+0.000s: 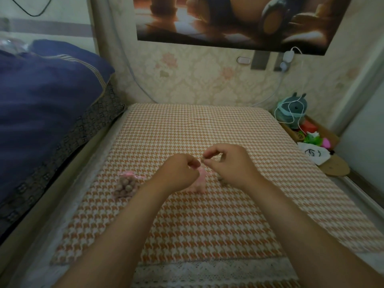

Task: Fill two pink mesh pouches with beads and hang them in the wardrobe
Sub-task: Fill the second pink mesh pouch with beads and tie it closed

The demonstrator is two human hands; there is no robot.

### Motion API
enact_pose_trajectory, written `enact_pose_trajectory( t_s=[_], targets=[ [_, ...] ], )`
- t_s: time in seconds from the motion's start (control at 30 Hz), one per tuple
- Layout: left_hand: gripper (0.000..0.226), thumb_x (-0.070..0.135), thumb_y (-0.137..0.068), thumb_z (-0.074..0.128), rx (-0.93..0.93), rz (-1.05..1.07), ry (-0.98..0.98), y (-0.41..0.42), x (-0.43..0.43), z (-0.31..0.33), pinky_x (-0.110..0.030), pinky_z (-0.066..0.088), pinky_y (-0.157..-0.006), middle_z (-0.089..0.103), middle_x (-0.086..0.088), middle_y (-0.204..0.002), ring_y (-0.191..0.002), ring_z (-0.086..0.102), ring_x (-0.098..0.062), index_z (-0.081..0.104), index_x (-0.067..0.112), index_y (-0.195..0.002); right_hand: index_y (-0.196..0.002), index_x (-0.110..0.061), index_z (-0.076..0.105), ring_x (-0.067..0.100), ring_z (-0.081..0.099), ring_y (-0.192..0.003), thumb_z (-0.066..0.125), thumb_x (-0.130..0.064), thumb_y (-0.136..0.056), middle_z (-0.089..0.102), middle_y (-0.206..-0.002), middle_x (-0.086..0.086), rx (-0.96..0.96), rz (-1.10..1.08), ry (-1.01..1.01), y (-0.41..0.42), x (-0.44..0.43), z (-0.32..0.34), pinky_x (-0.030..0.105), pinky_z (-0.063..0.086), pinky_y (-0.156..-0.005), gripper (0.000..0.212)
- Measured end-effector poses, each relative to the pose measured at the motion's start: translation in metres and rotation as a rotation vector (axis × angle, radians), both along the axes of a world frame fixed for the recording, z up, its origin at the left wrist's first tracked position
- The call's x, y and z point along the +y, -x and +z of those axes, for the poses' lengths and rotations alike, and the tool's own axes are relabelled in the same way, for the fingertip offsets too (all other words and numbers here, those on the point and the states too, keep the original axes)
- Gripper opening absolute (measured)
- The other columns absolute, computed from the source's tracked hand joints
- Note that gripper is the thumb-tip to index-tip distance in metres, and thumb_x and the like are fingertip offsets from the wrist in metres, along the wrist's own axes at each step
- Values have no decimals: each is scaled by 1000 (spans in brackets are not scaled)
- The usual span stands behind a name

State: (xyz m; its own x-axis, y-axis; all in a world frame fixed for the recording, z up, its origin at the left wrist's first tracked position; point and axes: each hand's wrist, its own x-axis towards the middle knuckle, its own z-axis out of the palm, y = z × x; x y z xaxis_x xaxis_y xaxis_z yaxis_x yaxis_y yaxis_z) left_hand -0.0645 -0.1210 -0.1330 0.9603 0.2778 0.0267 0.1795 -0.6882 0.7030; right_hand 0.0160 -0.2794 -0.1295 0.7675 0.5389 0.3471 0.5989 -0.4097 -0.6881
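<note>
Pinching with curled fingers, your left hand [180,173] grips the neck of the pink pouch [200,180] and your right hand [228,163] its drawstring [210,172]. The pouch stands upright on the houndstooth cloth [207,225], mouth up. The filled pouch [125,185] lies left, neck pointing away from you.

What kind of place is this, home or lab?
Likely a home bedroom: a bed with navy bedding, floral wallpaper and a poster behind. The left hand and right hand pinch a pink mesh pouch over a houndstooth cloth.
</note>
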Motion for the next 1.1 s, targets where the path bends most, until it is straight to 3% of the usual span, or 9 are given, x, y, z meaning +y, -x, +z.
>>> enact_pose_trajectory(
  t_s=[0.13, 0.27, 0.37, 0.6, 0.7, 0.8, 0.9, 1.0, 1.1],
  targets=[
    [27, 22, -85, 59, -20, -38, 27, 1, -4, -1, -24, 46, -54, 73, 3, -87, -58, 60, -8, 72, 26, -108, -98, -34, 76, -12, 58, -77, 74, -40, -85, 71, -94, -20, -131, 76, 149, 3, 2, -6, 12, 39, -70, 14],
    [18, 30, -87, 62, -28, -8, 32, 1, -7, -4, -29, 52, -62, 73, 2, -82, -65, 64, -12, 75, 27, -98, -99, -36, 76, -7, 55, -82, 69, -36, -90, 65, -96, -19, -116, 98, 200, -5, -1, -9, 19, 41, -75, 12],
    [20, 28, -89, 59, -50, 31, 20, -2, -7, -6, -27, 47, -58, 73, -5, -79, -61, 60, -13, 77, 21, -89, -99, -36, 76, -5, 57, -87, 66, -29, -92, 64, -98, -19, -50, 94, 219, -7, -6, -8, 22, 47, -79, 14],
    [19, 17, -87, 62, -62, 20, 22, -9, -9, -6, -26, 54, -63, 73, 6, -85, -61, 61, -5, 78, 23, -94, -106, -36, 74, -1, 61, -101, 53, -18, -92, 69, -110, -18, -27, 144, 351, -6, -11, -6, 27, 51, -89, 31],
    [21, 14, -87, 60, -67, -4, 54, -11, -14, -4, -24, 53, -61, 72, 7, -88, -63, 60, -4, 77, 21, -97, -102, -35, 76, -2, 61, -89, 55, -21, -88, 71, -100, -19, -60, 119, 447, -6, -20, -3, 27, 51, -82, 29],
    [20, 16, -87, 61, -83, -65, 121, -14, -22, -3, -23, 52, -72, 69, 13, -93, -83, 65, -5, 75, 24, -99, -99, -34, 77, -4, 56, -72, 62, -23, -87, 70, -87, -18, -85, 70, 474, -6, -34, 1, 22, 45, -72, 22],
    [18, 20, -88, 61, -145, -86, 153, -19, -33, 0, -19, 49, -77, 69, 16, -100, -88, 61, 2, 75, 27, -96, -97, -35, 78, 0, 61, -76, 65, -31, -87, 73, -90, -17, -88, 3, 454, -7, -52, 5, 26, 51, -73, 17],
    [20, 18, -91, 57, -172, -43, 63, -27, -40, -3, -19, 46, -75, 68, 16, -98, -85, 62, -3, 75, 27, -95, -94, -35, 78, 2, 62, -75, 64, -27, -87, 73, -88, -19, -96, -58, 459, -8, -72, 7, 29, 54, -72, 18],
    [22, 13, -92, 57, -132, -48, -73, -35, -49, -17, -19, 45, -86, 71, 11, -104, -97, 63, -6, 76, 23, -99, -91, -36, 78, 3, 63, -71, 62, -23, -87, 72, -86, -18, -99, -89, 458, -10, -89, 6, 27, 54, -68, 20]
  ],
)
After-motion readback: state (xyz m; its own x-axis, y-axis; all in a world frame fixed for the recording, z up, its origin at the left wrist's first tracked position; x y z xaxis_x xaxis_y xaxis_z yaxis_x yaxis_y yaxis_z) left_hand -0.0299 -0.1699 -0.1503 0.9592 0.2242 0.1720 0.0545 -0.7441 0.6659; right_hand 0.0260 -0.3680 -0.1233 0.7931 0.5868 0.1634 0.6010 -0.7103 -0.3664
